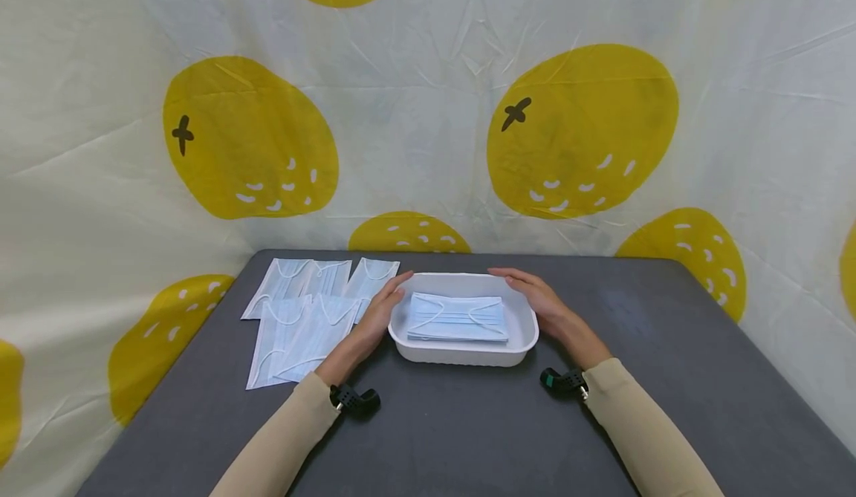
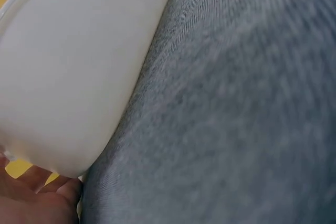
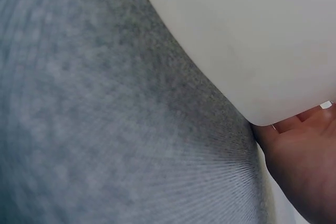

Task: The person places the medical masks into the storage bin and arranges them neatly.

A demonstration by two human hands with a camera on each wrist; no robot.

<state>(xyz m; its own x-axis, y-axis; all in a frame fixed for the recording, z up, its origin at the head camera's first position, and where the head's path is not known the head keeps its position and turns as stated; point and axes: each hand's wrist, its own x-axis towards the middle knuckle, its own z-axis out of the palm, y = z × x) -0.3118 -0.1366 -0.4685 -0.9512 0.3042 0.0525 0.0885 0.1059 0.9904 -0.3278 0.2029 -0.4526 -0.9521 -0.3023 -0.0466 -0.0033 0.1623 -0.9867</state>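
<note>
A white plastic tub [image 1: 461,354] stands on the dark table, and a neat stack of light blue face masks [image 1: 458,319] lies inside it, ear loops on top. My left hand [image 1: 377,320] rests along the tub's left end, its extended fingers reaching toward the back corner. On the opposite end, my right hand [image 1: 545,304] lies against the tub with fingers stretched along the back right corner. Both wrist views show the tub's smooth outer wall [image 2: 79,66] close up, with fingers [image 3: 289,124] beside its lower edge.
Several loose face masks [image 1: 287,333] lie spread and partly overlapping on the table left of my left hand. The dark grey table [image 1: 461,437] ends at a white curtain [image 1: 414,140] printed with yellow fruit. Both wrists wear black camera bands.
</note>
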